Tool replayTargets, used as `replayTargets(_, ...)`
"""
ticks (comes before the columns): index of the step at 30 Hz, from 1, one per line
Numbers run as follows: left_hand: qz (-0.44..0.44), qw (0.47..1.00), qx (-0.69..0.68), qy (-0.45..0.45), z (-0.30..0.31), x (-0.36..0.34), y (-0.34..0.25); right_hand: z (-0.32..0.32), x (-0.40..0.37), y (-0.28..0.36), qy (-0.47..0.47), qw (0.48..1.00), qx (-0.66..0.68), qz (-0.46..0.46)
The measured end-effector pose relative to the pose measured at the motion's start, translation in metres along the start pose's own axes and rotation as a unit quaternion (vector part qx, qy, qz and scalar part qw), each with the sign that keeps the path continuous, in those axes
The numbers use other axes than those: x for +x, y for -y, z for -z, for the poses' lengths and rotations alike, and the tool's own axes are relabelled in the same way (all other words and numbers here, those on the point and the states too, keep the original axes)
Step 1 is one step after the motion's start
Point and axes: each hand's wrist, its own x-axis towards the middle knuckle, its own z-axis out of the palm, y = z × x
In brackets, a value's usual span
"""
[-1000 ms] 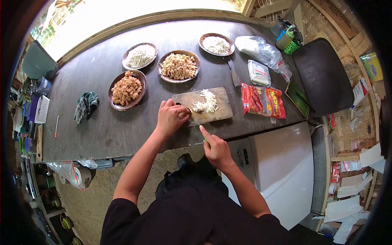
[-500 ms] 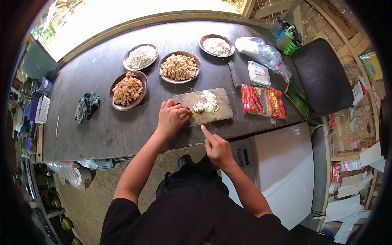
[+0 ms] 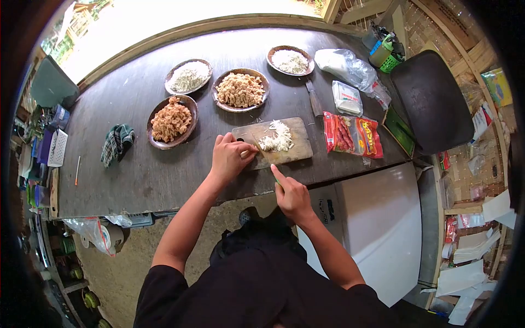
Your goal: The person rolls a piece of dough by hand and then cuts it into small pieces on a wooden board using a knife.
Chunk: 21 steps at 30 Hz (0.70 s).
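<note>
Cutting bd [image 3: 298,139] – matt wood, worn; sausage pkt [image 3: 343,134] – glossy plastic; tbl [image 3: 109,186] smooth w/ sheen; rag [image 3: 116,144] matt cloth.

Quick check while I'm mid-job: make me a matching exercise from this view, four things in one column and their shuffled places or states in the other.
Column one
1. Left hand
2. Right hand
3. Checked cloth
4. Red packet

Column two
A. Lying flat, to the right of the cutting board
B. Closed around a green handle, index finger stretched out
C. Crumpled, on the left part of the table
D. At the left end of the cutting board, fingers bent

Pairs: 1-D, 2-B, 3-C, 4-A
</note>
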Motion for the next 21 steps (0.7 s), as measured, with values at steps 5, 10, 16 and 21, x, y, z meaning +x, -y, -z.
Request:
replayTargets(5, 0.003, 1.000, 0.003, -0.003, -0.002, -0.001, 0.001, 0.003, -0.009, 0.003, 0.018, 1.000, 0.015, -0.003)
replayTargets(10, -0.004, 1.000, -0.002, -0.011, -0.002, -0.001, 0.000, -0.004, -0.006, 0.002, 0.012, 1.000, -0.004, 0.001)
replayTargets(16, 0.016, 1.000, 0.004, -0.011, -0.002, -0.002, 0.000, -0.008, -0.002, -0.001, -0.008, 1.000, -0.019, 0.018)
replayTargets(21, 0.012, 1.000, -0.006, -0.023, -0.004, -0.002, 0.000, 0.002, -0.011, 0.004, -0.003, 1.000, 0.001, 0.003)
